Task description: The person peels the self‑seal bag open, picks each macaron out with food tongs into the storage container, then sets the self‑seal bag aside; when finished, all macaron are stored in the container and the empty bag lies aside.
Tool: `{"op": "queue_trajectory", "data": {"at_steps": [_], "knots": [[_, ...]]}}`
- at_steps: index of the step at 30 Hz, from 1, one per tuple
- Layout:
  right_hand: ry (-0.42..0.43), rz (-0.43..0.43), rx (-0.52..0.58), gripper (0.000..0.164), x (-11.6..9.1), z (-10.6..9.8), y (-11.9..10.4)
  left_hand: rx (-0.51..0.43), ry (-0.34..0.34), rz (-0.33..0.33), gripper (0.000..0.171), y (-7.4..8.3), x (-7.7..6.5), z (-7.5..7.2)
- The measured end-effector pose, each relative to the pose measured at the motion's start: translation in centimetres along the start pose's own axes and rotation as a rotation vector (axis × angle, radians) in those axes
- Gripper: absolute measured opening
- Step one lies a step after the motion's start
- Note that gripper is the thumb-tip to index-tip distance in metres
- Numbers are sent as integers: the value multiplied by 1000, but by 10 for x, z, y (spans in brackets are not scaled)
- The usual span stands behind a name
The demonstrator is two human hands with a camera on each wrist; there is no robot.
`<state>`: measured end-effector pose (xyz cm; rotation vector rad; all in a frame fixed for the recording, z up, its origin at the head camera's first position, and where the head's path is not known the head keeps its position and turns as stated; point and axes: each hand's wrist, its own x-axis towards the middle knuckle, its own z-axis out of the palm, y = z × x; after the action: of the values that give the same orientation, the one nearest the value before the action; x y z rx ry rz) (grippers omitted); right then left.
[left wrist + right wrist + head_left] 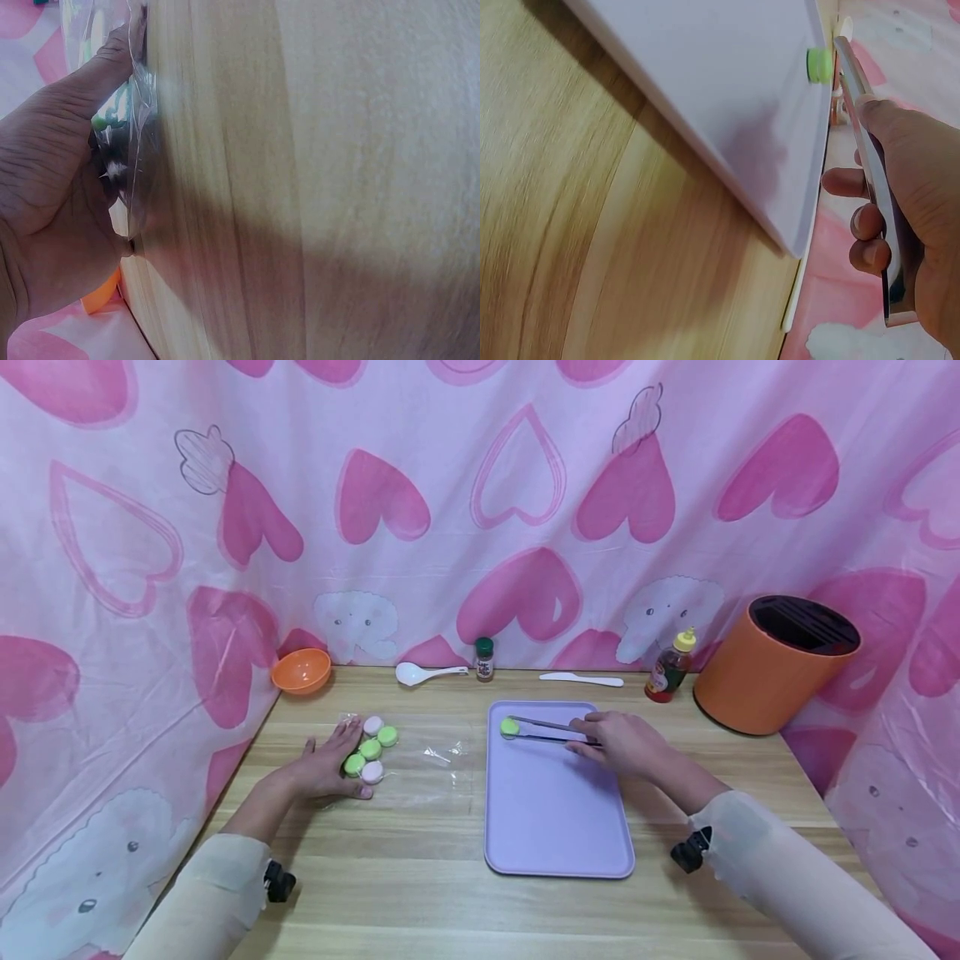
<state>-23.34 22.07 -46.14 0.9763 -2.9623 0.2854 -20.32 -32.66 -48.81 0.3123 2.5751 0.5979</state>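
My right hand [622, 743] grips metal tongs [877, 165] over the lilac tray [555, 827]. Their tips lie either side of a green macaron [509, 727] near the tray's far left corner; in the right wrist view this macaron appears on the tray surface. On the left, my left hand [330, 767] rests with spread fingers at the end of a clear plastic bag [435, 768]. Several green and pale pink macarons [371, 749] sit together beside its palm, between thumb and fingers. Close up, the left thumb [112, 64] touches the crinkled plastic.
Along the back stand an orange bowl [302, 672], a white spoon [427, 673], a green-capped spice jar [484, 660], a white knife [581, 679], a yellow-topped squeeze bottle [670, 668] and an orange knife block [772, 668]. A pink heart-print curtain [420, 568] surrounds the wooden table [405, 877].
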Motion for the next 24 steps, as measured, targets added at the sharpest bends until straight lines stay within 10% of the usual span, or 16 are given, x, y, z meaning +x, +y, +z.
{"op": "queue_trajectory", "data": {"at_steps": [24], "knots": [[49,-411,13,8,29,27,-59,0,-2,-8,139,-2,1,1]]}}
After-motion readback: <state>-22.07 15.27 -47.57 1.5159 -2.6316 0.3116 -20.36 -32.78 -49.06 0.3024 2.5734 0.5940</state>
